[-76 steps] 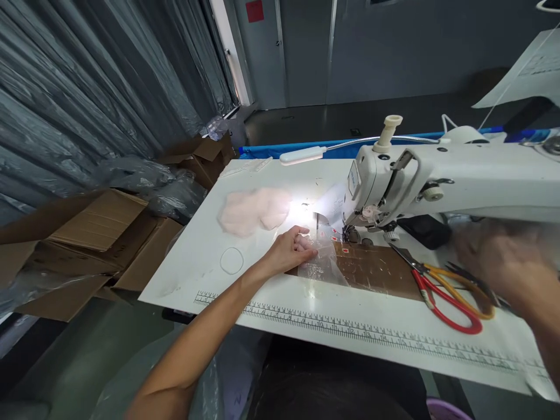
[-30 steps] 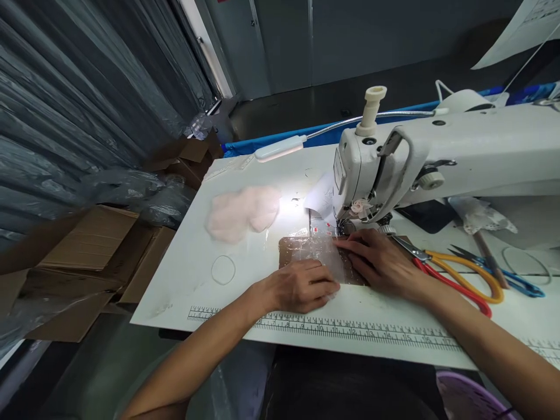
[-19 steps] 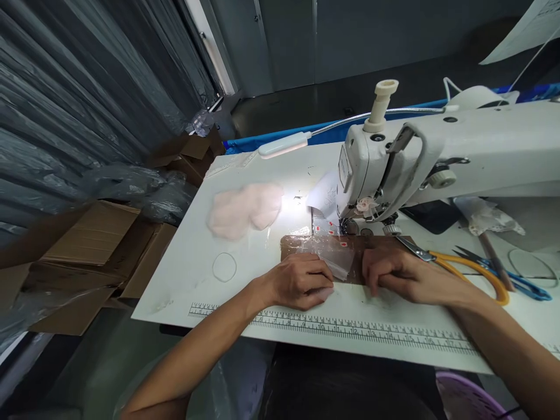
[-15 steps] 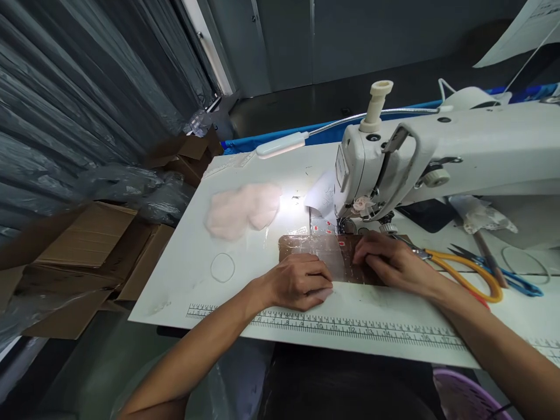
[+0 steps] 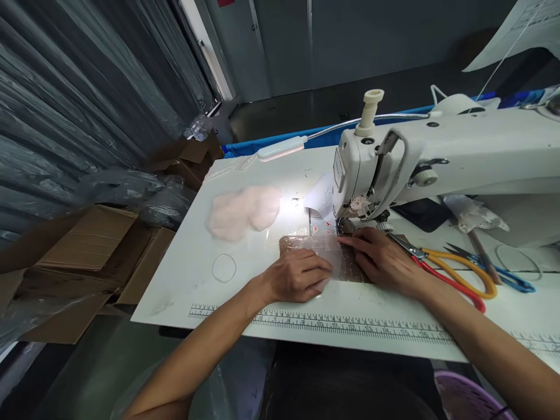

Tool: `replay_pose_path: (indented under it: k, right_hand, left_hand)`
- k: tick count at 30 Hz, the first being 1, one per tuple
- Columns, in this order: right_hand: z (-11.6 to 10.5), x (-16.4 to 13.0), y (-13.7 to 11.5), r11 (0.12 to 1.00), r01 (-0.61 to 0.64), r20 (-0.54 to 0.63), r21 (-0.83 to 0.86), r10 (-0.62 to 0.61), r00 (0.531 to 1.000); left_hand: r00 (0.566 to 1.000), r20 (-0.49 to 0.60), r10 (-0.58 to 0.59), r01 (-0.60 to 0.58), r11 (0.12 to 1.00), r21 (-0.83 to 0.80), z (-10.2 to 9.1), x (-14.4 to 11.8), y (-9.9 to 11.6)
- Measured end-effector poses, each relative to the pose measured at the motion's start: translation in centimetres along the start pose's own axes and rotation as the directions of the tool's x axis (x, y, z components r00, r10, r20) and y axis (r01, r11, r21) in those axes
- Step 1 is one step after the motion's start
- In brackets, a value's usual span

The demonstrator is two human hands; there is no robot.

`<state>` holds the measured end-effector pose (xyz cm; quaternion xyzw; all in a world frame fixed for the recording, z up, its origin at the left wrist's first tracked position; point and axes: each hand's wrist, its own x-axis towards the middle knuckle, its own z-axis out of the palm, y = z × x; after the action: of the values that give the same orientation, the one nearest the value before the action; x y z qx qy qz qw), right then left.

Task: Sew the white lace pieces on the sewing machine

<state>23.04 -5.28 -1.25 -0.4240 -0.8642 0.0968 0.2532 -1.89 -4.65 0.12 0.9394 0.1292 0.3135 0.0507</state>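
Observation:
My left hand rests curled on the near edge of a clear plastic bag that lies over a brown cardboard sheet on the white table. On the bag's right side my right hand presses down flat, its fingertips pointing left, close to the presser foot of the white sewing machine. Small red marks show on the plastic just below the needle.
Scissors with red and yellow handles lie right of my right hand, blue-handled scissors beyond. A pale pink fluffy piece lies at the left under a gooseneck lamp. Open cardboard boxes stand on the floor to the left. A ruler runs along the table's front edge.
My right hand came in from the right and settled on the bag, then shifted to and fro along it toward the needle. My left hand moved to the bag's near edge.

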Motion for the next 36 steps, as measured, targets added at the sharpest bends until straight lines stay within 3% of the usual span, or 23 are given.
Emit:
replay_pose_path:
  k: [3, 6, 16, 22, 36]
  right_hand:
    - [-0.46, -0.28, 0.09, 0.994, -0.029, 0.019, 0.108, 0.027, 0.999]
    - [-0.78, -0.31, 0.06, 0.988, 0.030, 0.019, 0.154, -0.033, 0.999]
    - [-0.37, -0.07, 0.11, 0.994, 0.100, 0.011, 0.048, -0.101, 0.995]
    - [-0.35, -0.02, -0.15, 0.995, 0.066, 0.016, 0.077, -0.068, 0.998]
    - [-0.48, -0.37, -0.15, 0.991, 0.049, 0.008, 0.128, -0.051, 0.999]
  left_hand:
    - [0.999, 0.020, 0.025, -0.024, 1.000, -0.019, -0.03, -0.02, -0.11]
    - [1.000, 0.028, 0.014, -0.013, 1.000, -0.028, 0.05, -0.04, -0.13]
    - [0.989, 0.143, 0.033, -0.031, 0.999, -0.015, -0.10, 0.39, 0.57]
    - [0.996, 0.091, 0.022, -0.028, 0.997, 0.070, 0.05, 0.41, 0.53]
    - [0.997, 0.065, 0.050, -0.052, 0.998, 0.024, 0.28, 0.08, 0.22]
